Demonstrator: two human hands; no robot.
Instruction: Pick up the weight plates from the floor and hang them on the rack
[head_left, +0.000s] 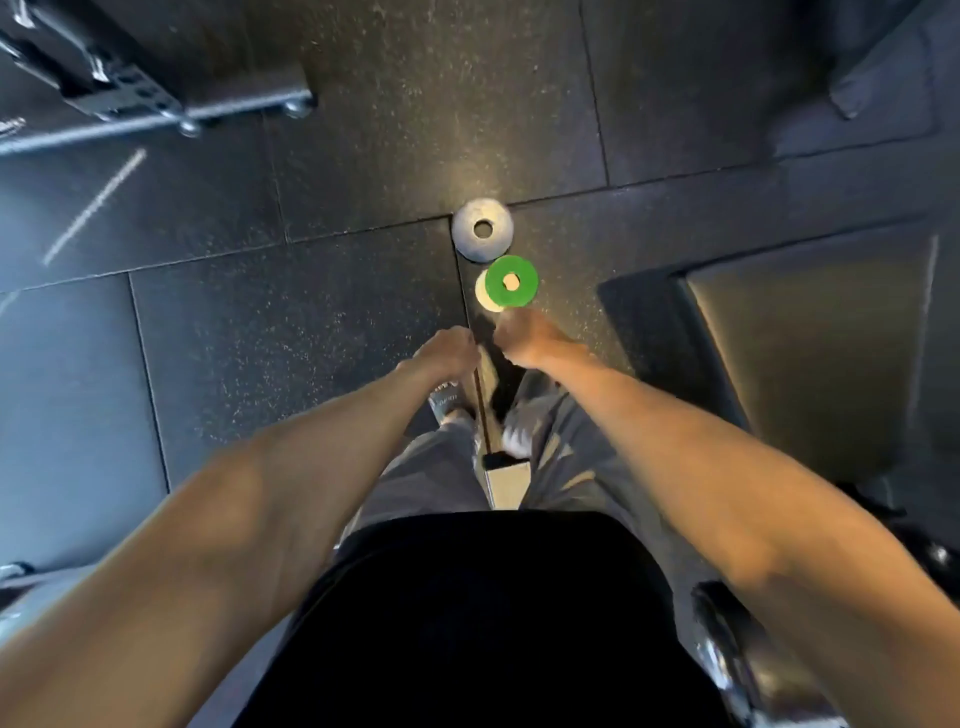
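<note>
White plate (487, 297) — mostly under green plate (512, 281).

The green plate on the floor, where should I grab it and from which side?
Probably by the rim of the green plate on its right side. It lies flat, stacked off-centre on a pale plate that sticks out at lower left, so the right edge seems to overhang. The right hand is nearest; slip fingertips under there, thumb on top or in the centre hole.

— What lies on the floor (311, 322) ahead?
— Two plates (511, 281) stacked, the top one shifted right. Just beyond them a third plate (482, 229) sits on a mat seam.
— And the hands?
— Left hand (448, 349) and right hand (524, 338) hang side by side, nearer than the stack.
</note>
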